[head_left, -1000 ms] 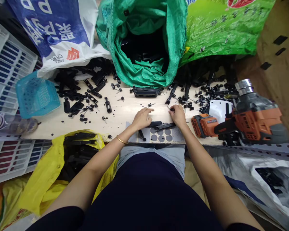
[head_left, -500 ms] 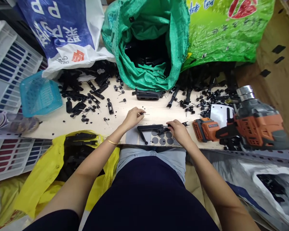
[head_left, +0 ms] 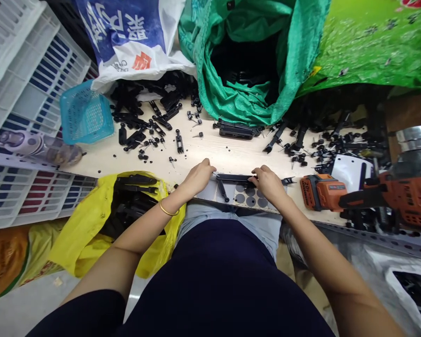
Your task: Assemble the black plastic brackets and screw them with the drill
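Note:
A long black plastic bar [head_left: 233, 177] lies across a grey sheet of dark round pads [head_left: 250, 197] at the near edge of the wooden table [head_left: 101, 161]. My right hand [head_left: 268, 183] is closed on the bar's right end. My left hand [head_left: 198, 177] is pinched at the bar's left end, holding a small metal screw whose tip points at the bar. A second black bar [head_left: 222, 189] angles down from the first toward me.
Loose black parts and screws [head_left: 150, 128] litter the table. A green sack [head_left: 252, 70] of black parts gapes behind. An orange power drill [head_left: 365, 194] lies at the right, a blue basket [head_left: 84, 114] at the left, a yellow bag [head_left: 126, 210] by my left knee.
My left hand picked a screw off the table and brought it back to the bar's left end. My right hand stayed on the bar. The camera shifted left.

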Tool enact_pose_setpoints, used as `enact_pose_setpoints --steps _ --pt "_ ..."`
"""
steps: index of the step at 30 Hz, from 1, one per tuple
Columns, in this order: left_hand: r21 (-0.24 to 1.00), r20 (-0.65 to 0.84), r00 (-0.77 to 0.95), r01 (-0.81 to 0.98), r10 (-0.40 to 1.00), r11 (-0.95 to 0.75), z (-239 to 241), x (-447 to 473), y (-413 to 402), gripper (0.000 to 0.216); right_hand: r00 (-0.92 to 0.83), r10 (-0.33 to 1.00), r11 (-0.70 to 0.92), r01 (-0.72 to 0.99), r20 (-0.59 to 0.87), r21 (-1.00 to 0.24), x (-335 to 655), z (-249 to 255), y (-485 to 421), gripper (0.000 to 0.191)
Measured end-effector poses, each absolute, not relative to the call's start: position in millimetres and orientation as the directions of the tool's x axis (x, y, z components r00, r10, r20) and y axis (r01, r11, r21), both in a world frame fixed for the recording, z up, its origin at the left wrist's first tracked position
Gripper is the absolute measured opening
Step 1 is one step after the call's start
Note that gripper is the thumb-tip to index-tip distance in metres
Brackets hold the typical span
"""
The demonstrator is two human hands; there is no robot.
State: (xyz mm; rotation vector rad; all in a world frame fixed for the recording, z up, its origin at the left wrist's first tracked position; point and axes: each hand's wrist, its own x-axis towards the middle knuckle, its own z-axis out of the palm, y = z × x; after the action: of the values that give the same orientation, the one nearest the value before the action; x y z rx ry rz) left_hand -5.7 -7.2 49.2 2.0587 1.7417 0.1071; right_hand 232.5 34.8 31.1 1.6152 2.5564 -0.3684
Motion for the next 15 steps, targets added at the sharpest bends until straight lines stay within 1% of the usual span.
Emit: enact_pose_setpoints --steps 2,4,6,7,9,12,14,15 --pt "0.299 -0.239 0.211 0.945 0.948 -0.135 58.7 0.8 -8.6 0.030 -0.381 0.905 0.349 0.920 -0.189 -0.180 235.5 21.0 27.3 0.025" --pt "0.225 -0.255 0.233 0.958 0.938 -0.177 67.1 6.8 -10.1 0.032 -0.366 0.923 0.327 0.910 -0.121 -0.256 241.9 13.1 16.6 0.031" --pt "0.162 -0.268 0.267 0.960 0.926 -0.230 73.2 12.5 -11.9 0.032 -0.386 0.922 0.360 0.869 -0.008 -0.340 250.7 7.2 6.3 0.037" --pt "0.133 -0.275 0.284 0.957 0.918 -0.256 75.2 15.7 -13.0 0.032 -0.401 0.915 0.389 0.847 0.047 -0.362 255.1 4.8 2.2 0.039" --pt "0.083 -0.286 0.313 0.950 0.906 -0.302 77.5 23.2 -15.5 0.033 -0.420 0.899 0.435 0.825 0.125 -0.361 262.5 1.0 -3.2 0.037" --pt "0.073 -0.288 0.390 0.919 0.874 -0.386 76.9 32.5 -15.8 0.033 -0.424 0.890 0.456 0.819 0.168 -0.349 267.3 -3.1 -5.1 0.034" --pt "0.120 -0.280 0.446 0.895 0.850 -0.430 72.7 31.7 -11.4 0.031 -0.430 0.886 0.462 0.803 0.172 -0.376 268.1 -5.3 -4.4 0.036" --pt "0.162 -0.282 0.470 0.883 0.836 -0.441 69.2 28.4 -8.0 0.028 -0.434 0.884 0.466 0.793 0.171 -0.393 268.6 -6.3 -4.1 0.038"
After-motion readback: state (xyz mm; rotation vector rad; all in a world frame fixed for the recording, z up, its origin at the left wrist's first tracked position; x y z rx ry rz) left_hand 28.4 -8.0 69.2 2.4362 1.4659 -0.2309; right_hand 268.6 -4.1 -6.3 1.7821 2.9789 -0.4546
